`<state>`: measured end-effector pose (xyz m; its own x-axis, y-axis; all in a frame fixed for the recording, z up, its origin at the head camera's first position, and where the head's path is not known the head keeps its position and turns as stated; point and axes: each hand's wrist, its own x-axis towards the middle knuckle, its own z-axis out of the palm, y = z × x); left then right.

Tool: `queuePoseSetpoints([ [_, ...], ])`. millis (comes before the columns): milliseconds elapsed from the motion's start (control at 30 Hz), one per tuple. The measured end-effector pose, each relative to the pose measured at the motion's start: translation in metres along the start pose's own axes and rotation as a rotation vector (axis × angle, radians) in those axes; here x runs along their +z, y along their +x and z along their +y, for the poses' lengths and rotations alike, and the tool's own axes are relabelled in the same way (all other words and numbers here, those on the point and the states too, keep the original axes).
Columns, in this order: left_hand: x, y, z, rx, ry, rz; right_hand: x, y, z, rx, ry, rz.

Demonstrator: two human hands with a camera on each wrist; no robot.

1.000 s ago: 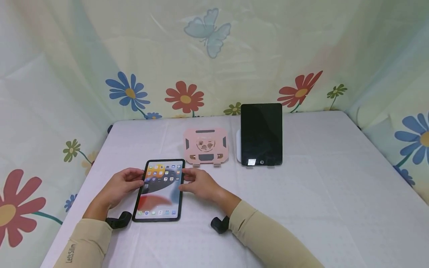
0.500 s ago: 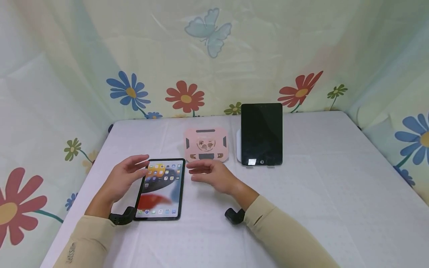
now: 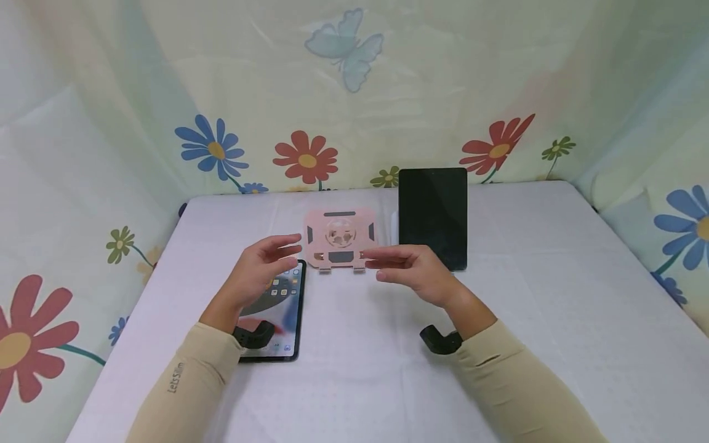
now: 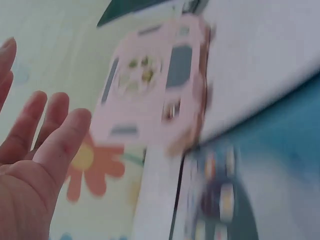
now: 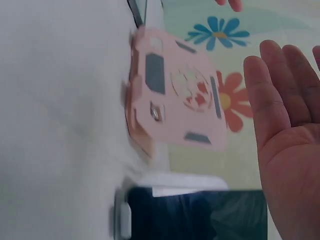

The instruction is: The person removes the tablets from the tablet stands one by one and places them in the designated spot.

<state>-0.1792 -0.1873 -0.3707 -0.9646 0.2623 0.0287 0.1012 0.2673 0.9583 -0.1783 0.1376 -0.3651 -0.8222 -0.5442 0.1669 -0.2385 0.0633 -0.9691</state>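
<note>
A pink tablet stand (image 3: pixel 340 237) with grey pads stands at the middle of the table, between my two hands. My left hand (image 3: pixel 260 267), fingers extended and holding nothing, hovers over the upper part of a tablet (image 3: pixel 285 320) with a lit screen that lies on the cloth. That hand and its wrist camera hide the tablet's left side. Just right of the stand, my right hand (image 3: pixel 412 267) is in the air with straight fingers and nothing in its grasp. Its fingertips overlap the stand's lower right corner in the head view; the right wrist view shows them apart from the stand (image 5: pixel 175 90).
A second tablet (image 3: pixel 432 209), its screen dark, leans on a white stand (image 3: pixel 394 227) at the back right. White cloth (image 3: pixel 526 295) covers the table. A flowered curtain (image 3: pixel 244 74) rises behind and at the sides.
Both hands have let go of the lit tablet and moved to the right. The right hand has gone past the pink stand's lower right corner; the left now hangs over the tablet.
</note>
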Motion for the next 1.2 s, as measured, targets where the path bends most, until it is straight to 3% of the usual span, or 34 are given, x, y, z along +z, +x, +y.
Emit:
queuePoseSetpoints([
  [433, 0.059, 0.058, 0.032, 0.004, -0.130, -0.100, -0.059, -0.020, -0.011, 0.006, -0.095, 0.184],
  [767, 0.085, 0.093, 0.053, 0.076, -0.098, -0.110, -0.099, -0.023, -0.024, 0.045, -0.273, 0.323],
  [967, 0.101, 0.110, 0.063, 0.060, -0.059, -0.103, -0.118, -0.024, -0.017, 0.084, -0.353, 0.405],
  [1200, 0.114, 0.123, 0.060, 0.016, -0.108, -0.111, -0.136, -0.029, -0.005, 0.117, -0.330, 0.448],
])
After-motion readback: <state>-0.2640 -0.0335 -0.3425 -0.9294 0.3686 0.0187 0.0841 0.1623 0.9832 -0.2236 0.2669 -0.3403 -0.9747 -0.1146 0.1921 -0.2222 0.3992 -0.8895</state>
